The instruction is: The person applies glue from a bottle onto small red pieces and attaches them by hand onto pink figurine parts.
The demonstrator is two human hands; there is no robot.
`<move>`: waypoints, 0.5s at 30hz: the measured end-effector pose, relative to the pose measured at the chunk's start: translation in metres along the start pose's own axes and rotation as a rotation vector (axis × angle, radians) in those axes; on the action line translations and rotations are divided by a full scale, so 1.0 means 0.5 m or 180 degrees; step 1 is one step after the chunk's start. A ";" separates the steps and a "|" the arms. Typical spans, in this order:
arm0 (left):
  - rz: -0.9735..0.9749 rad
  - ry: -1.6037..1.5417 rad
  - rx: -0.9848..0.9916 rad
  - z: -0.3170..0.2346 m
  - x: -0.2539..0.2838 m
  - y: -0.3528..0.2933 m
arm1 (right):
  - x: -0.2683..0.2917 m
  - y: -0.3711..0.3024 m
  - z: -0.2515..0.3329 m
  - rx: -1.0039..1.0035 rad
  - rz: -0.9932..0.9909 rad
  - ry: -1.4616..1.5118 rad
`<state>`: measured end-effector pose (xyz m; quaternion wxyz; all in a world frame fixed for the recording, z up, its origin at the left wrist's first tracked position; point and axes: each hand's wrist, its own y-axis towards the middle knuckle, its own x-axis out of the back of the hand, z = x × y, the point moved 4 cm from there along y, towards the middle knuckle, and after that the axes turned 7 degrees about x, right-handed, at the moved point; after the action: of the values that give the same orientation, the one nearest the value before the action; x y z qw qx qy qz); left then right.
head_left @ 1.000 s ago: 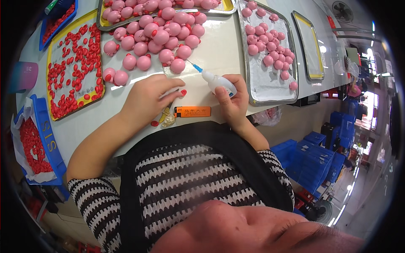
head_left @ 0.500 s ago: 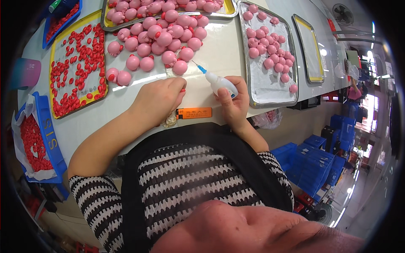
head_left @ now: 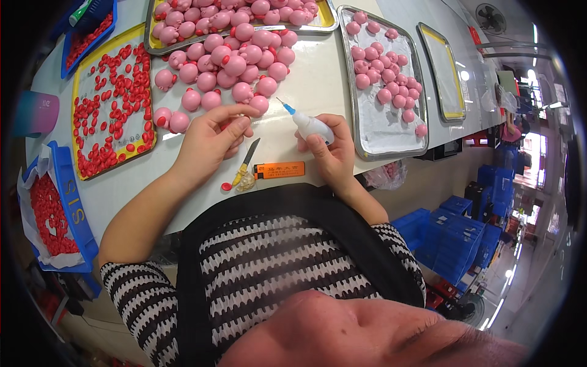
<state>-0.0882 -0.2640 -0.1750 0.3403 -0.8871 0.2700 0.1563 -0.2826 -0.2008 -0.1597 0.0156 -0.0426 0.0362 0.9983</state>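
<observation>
My right hand (head_left: pixel 330 150) is closed around a small white squeeze bottle (head_left: pixel 315 127) with a blue cap and a thin needle tip pointing up and left. My left hand (head_left: pixel 214 137) is open, its index finger stretched to the lower edge of a pink ball (head_left: pixel 259 106); I cannot tell if they touch. That ball lies at the near end of a heap of pink balls (head_left: pixel 235 64), some with red pieces on them. Below my left hand are a small knife (head_left: pixel 247 160) with a yellow handle and a loose red oval piece (head_left: pixel 227 186).
An orange lighter (head_left: pixel 280 170) lies by the table's near edge. Red pieces cover a yellow tray (head_left: pixel 153 139) on the left; blue bins (head_left: pixel 84 208) hold more. A metal tray (head_left: pixel 391 147) with pink balls stands right, another tray (head_left: pixel 459 115) beyond it. A cup (head_left: pixel 43 113) stands far left.
My left hand has opened and shifted left, uncovering the knife and a red piece on the table. The red bit at its fingertips no longer shows. The bottle has moved slightly left.
</observation>
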 end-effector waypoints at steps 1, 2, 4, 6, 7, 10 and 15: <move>-0.0027 0.0096 -0.0071 0.001 -0.002 0.000 | 0.001 0.000 -0.001 -0.0034 0.0017 0.0031; -0.0024 0.0096 -0.0065 0.001 -0.004 -0.002 | 0.002 0.000 0.000 -0.0038 0.0012 0.0032; -0.0206 0.0713 -0.0153 -0.001 -0.005 -0.005 | 0.004 -0.002 0.000 -0.0129 0.0005 -0.0034; -0.0321 0.0942 -0.0447 0.004 -0.007 -0.001 | 0.006 -0.007 -0.002 -0.0053 -0.0039 -0.0135; -0.0439 0.1175 -0.0747 0.002 -0.008 -0.002 | 0.008 -0.008 -0.001 0.0029 -0.0079 -0.0234; -0.0521 0.1904 -0.1043 0.002 -0.007 -0.002 | 0.014 -0.010 0.010 0.0375 0.0015 -0.0920; -0.0631 0.2113 -0.0818 -0.005 -0.014 -0.008 | 0.011 -0.007 0.013 0.0703 -0.0005 -0.1130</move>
<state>-0.0916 -0.2606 -0.1681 0.1335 -0.9468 0.2566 -0.1411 -0.2888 -0.1969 -0.1541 0.0270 0.1359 0.1421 0.9801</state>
